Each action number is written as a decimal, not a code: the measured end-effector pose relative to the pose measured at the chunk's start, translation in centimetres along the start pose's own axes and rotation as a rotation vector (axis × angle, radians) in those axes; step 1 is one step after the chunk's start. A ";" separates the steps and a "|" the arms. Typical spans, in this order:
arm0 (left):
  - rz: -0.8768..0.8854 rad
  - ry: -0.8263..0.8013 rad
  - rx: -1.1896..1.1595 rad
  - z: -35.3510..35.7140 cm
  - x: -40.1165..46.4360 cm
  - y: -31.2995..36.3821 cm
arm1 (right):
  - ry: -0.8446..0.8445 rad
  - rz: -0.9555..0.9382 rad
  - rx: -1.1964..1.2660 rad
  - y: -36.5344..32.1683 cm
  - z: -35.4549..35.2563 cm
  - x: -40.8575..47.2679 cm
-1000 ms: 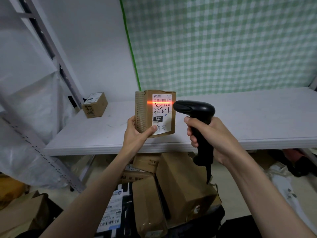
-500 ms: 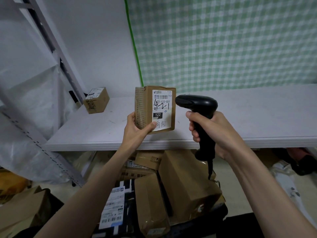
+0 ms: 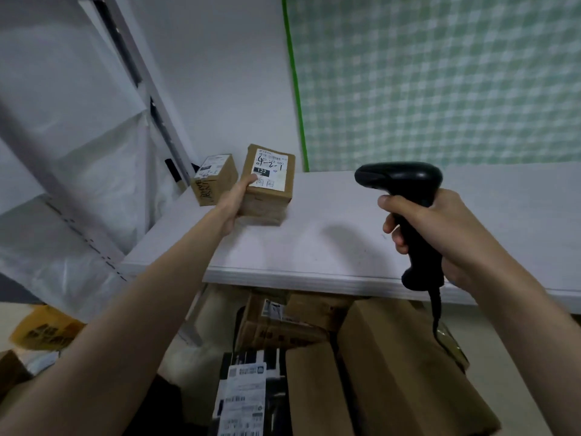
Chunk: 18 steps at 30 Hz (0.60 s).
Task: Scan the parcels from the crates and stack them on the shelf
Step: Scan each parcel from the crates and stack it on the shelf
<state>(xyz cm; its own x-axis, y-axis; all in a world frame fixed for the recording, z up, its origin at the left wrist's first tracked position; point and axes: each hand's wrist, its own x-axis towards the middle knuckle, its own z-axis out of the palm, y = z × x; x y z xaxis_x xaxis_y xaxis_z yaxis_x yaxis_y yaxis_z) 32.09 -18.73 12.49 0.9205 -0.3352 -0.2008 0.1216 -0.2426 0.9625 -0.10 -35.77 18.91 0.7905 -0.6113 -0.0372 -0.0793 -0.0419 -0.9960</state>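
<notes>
The small parcel (image 3: 268, 184) is held in the left hand (image 3: 237, 199), fingers wrapped round its near-left lower edge, thumb pressed on the white label; label faces up and toward the camera. The parcel is carried over the far-left part of the shelf (image 3: 330, 247). Whether its underside touches the board cannot be told; a shadow is seen beneath it. Just to its left, a second parcel (image 3: 213, 179) is already set on the shelf by the corner upright; a narrow gap is visible between the two. The free spot is judged to lie directly below and right of the held box, nearer the left hand. The scanner (image 3: 405, 196) is gripped in the right hand (image 3: 440, 234), fingers curled round the handle, well apart to the right, no beam seen. More parcels (image 3: 393, 372) are piled below.
</notes>
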 end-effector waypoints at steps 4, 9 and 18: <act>-0.067 0.028 0.053 -0.9 5.2 -0.1 | 0.028 0.022 -0.035 1.0 0.1 1.1; -0.042 0.235 0.273 -1.5 7.9 -0.4 | 0.042 0.044 -0.067 1.3 0.1 1.5; 0.217 0.389 0.611 4.3 4.3 -3.2 | 0.048 0.104 -0.077 2.3 -0.1 1.1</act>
<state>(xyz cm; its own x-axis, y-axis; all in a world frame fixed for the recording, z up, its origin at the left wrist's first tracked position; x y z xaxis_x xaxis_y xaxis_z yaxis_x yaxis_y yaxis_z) 34.07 -23.31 7.75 0.9787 -0.1153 0.1700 -0.2010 -0.7075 0.6775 0.52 -36.63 16.59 0.7455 -0.6529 -0.1341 -0.2073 -0.0359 -0.9776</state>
